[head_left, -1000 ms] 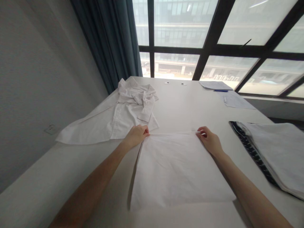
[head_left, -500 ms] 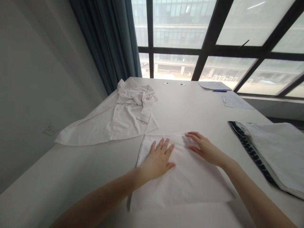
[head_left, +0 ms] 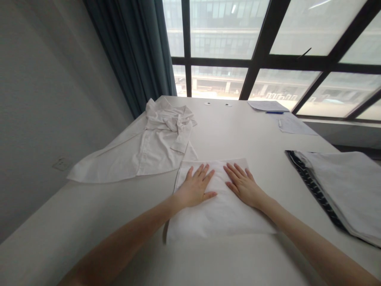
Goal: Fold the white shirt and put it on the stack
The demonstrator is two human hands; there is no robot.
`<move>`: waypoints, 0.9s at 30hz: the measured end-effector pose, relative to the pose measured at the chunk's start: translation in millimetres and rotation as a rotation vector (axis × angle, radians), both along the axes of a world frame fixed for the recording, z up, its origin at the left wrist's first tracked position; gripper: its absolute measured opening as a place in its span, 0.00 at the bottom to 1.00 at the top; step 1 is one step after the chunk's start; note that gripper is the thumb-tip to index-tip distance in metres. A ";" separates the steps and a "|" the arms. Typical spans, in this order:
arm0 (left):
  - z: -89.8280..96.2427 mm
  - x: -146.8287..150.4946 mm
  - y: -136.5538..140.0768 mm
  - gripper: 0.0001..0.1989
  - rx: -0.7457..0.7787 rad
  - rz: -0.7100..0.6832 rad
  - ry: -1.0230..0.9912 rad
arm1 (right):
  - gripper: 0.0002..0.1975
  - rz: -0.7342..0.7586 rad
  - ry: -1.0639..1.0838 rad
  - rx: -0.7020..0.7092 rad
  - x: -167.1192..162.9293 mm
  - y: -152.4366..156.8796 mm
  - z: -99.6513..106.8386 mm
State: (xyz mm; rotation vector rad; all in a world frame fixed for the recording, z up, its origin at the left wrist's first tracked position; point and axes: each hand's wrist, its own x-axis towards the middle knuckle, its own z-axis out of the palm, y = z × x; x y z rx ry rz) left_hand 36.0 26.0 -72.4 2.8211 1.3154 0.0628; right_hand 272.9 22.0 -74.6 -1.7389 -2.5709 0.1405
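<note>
A folded white cloth (head_left: 220, 218), perhaps a garment, lies flat on the white table right in front of me. My left hand (head_left: 196, 186) rests palm down on its left half, fingers spread. On the upper right part of the same cloth lies my right hand (head_left: 241, 183), also flat with its fingers stretched out. Just beyond the cloth's far left corner a crumpled white shirt (head_left: 160, 147) is spread out, its sleeves and collar bunched at the far end. Parts of the folded cloth are hidden under both hands.
To the right lies a stack of folded white and black fabric (head_left: 342, 186). Papers (head_left: 268, 106) and a blue pen (head_left: 274, 113) are at the table's far right, by the window. A dark curtain (head_left: 139, 51) hangs at the far left, beside the wall.
The folded cloth's near edge has moved away from me, and its far edge sits a little farther off. My right hand has come down flat and slightly left; my left hand has slid slightly forward.
</note>
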 end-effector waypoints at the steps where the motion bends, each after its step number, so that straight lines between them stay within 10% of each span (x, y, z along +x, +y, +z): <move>1: -0.4 -2.3 0.2 0.38 0.005 -0.006 0.004 | 0.29 -0.005 -0.007 0.006 1.0 -0.2 -0.8; 17: 15.8 -32.2 -36.4 0.29 0.140 0.016 -0.027 | 0.26 -0.111 -0.053 0.312 22.7 -38.5 3.2; 27: 19.3 -25.0 -76.2 0.31 -0.048 -0.142 -0.040 | 0.28 0.107 0.068 0.129 -7.9 -78.2 1.4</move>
